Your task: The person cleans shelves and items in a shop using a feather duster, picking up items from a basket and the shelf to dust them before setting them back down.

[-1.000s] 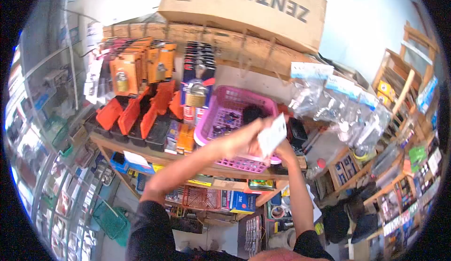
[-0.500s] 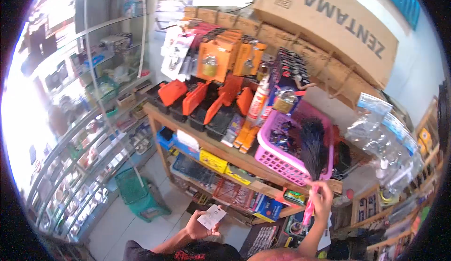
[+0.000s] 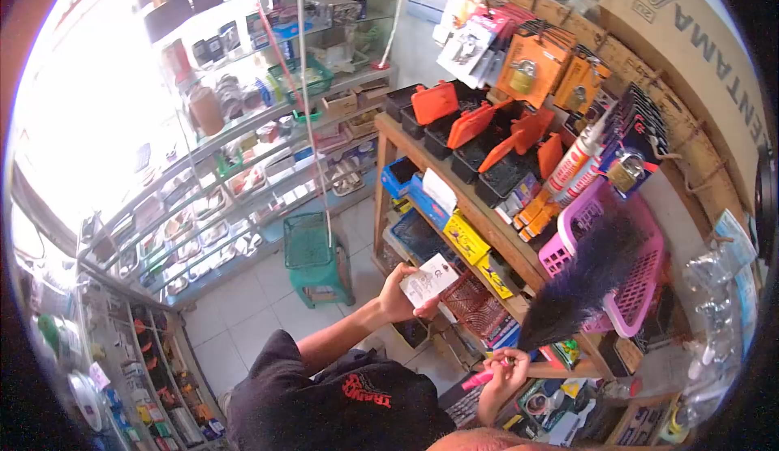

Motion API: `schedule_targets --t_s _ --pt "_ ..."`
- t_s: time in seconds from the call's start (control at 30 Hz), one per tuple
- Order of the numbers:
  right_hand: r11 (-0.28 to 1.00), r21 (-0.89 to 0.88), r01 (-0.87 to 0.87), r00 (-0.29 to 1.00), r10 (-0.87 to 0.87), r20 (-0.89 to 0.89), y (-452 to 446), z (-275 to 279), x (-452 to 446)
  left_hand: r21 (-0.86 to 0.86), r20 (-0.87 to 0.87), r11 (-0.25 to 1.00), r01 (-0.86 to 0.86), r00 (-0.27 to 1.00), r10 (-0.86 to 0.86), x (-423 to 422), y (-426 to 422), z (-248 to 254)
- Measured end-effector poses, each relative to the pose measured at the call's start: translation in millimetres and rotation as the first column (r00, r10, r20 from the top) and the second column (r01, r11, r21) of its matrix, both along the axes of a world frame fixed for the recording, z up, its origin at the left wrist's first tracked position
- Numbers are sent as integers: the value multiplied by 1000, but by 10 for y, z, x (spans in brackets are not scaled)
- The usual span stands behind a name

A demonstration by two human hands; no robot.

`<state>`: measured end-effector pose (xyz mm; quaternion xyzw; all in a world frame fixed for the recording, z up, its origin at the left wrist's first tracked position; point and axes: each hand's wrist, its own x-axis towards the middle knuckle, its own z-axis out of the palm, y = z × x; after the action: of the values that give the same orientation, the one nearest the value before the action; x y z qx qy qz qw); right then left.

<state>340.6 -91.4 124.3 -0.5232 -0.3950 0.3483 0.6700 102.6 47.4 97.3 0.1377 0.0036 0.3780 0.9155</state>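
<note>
My left hand (image 3: pixel 395 297) is closed on a white printed product card (image 3: pixel 428 281), thumb along its edge, held out in front of the shelf. What may be on the card's far side is hidden. Lower right, my right hand (image 3: pixel 505 372) grips the pink handle of a feather duster (image 3: pixel 580 281). The duster's dark bristles are blurred and spread in front of a pink plastic basket (image 3: pixel 641 321) on the wooden shelf (image 3: pixel 466 199). Whether the bristles touch the basket cannot be made out.
Black bins with orange lids (image 3: pixel 436 102) line the shelf top beside tubes (image 3: pixel 574 159) and hanging padlock packs (image 3: pixel 523 78). A green stool (image 3: pixel 312 264) stands on the tiled floor. Glass display shelves (image 3: pixel 243 175) run along the left; a large cardboard box (image 3: pixel 706 45) is upper right.
My view has swung left, so the shelf sits farther right. The duster has tipped from upright to slanting, its bristles now in front of the basket. The card is raised and still held.
</note>
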Motion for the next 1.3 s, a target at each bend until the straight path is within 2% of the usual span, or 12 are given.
schedule_targets --t_s 0.23,0.3,0.37,0.43,0.47,0.57,0.7,0.87,0.97,1.13,1.2,1.3 --pt "919 98 -383 923 377 79 -253 -264 -55 -47 -7 947 -319 948 319 -228 32 -76" --pt "902 -49 -428 860 424 283 -337 -493 -45 -71 -61 900 -429 903 426 -301 69 -70" --pt "867 -42 -497 846 494 200 -335 -571 -204 -31 -12 900 -434 901 434 -420 97 -68" --pt "803 -334 -495 815 562 143 -349 -377 -347 -216 -336 749 -627 768 546 -500 87 93" --pt "787 -308 -535 796 592 130 -320 -350 -441 -253 -282 806 -535 838 467 -607 22 196" --pt "730 -344 -591 747 656 109 -195 -176 -646 -98 -80 659 -746 666 741 -776 121 17" --pt "670 -523 -527 497 742 450 -3 -210 -743 -55 -59 612 -789 615 787 -1017 -4 28" --pt "637 -495 -591 602 757 256 50 -219 -929 -35 -209 537 -843 531 821 -1191 -186 87" --pt "642 -397 -656 511 765 392 92 -370 -1007 95 209 679 -728 682 701 -1353 -235 -116" --pt "627 -498 -599 628 754 195 78 -214 -1242 -94 -189 570 -816 577 795 -1453 -248 137" --pt "645 -421 -638 584 761 281 71 -423 -1221 33 186 748 -662 740 647 -1478 -125 -28" --pt "675 -462 -575 665 715 216 17 -380 -1299 17 39 716 -697 716 697 -1447 -45 -114"
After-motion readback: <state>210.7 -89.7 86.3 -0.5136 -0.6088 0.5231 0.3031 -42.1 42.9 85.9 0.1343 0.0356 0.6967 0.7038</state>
